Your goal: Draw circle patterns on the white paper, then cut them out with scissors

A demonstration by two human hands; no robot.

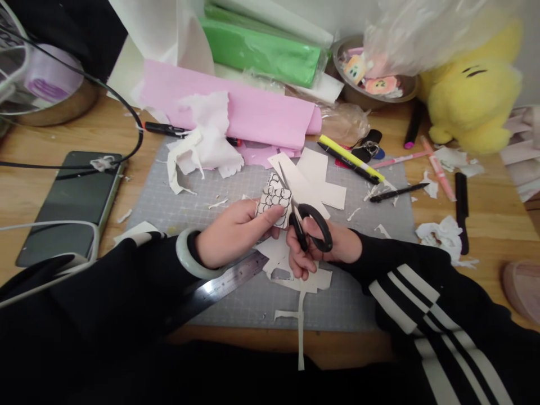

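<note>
Between the thumb and fingers of my left hand is a small piece of white paper drawn with black scale-like curves. My right hand has its fingers through the black handles of a pair of scissors. The blades are parted and lie at the right edge of the patterned paper; whether they bite into it I cannot tell. Both hands are above a grey cutting mat. Below them lie white paper offcuts, and a metal ruler runs partly under my left forearm.
Pink paper and a green packet lie at the back. Pens, including a yellow marker, are at the right, near a yellow plush toy and a metal bowl. A phone and cables occupy the left.
</note>
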